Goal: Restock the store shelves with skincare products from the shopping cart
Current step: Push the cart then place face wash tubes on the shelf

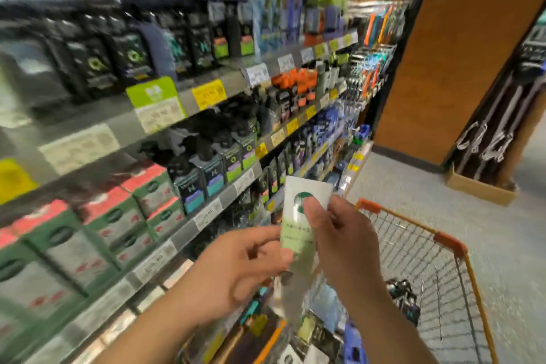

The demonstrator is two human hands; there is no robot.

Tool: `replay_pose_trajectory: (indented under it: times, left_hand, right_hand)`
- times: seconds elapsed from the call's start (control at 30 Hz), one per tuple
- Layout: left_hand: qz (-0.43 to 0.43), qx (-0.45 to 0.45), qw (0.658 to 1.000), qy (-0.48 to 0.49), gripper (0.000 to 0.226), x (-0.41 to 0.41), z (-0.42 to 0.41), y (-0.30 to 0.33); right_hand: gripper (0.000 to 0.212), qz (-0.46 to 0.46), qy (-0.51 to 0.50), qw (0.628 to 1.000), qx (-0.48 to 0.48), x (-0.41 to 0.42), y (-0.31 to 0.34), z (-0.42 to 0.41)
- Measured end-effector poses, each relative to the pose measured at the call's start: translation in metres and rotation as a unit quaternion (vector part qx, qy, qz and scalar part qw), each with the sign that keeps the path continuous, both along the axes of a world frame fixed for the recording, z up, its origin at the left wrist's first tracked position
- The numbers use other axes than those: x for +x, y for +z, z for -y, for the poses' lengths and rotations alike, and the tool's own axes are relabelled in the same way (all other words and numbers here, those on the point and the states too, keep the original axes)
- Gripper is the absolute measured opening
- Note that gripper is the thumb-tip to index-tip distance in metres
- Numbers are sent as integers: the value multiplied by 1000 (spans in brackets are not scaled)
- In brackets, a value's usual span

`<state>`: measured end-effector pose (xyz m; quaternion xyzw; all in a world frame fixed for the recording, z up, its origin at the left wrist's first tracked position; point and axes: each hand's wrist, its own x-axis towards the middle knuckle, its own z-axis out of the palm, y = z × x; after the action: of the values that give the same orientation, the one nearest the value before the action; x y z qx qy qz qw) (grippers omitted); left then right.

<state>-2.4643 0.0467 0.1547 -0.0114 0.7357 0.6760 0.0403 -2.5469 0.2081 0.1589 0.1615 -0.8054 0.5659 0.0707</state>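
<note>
White-green packet, print blurred, pinched between right hand and left hand fingers.

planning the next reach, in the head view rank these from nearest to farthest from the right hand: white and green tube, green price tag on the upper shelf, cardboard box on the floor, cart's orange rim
1. white and green tube: pinched in the right hand, centre.
2. cart's orange rim: just right of the hand.
3. cardboard box: on the floor, far right, beyond the cart.
4. green price tag: upper shelf, far left.

Box and tag are close to call.
</note>
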Motion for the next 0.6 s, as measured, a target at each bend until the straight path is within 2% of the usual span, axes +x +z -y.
replay_pose_trajectory:
  times: [0.2, 0.5, 0.6]
  left_hand:
    - [-50, -18, 998, 41, 35, 49, 42, 50]
    - [-123, -12, 971, 203, 36, 121, 95, 103]
    - [-158, -42, 951, 263, 33, 143, 112, 119]
  right_hand:
    - [28, 42, 158, 974, -157, 39, 62, 56]
    - [24, 79, 334, 934, -99, 80, 109, 126]
    - [10, 115, 386, 911, -90, 95, 111, 147]
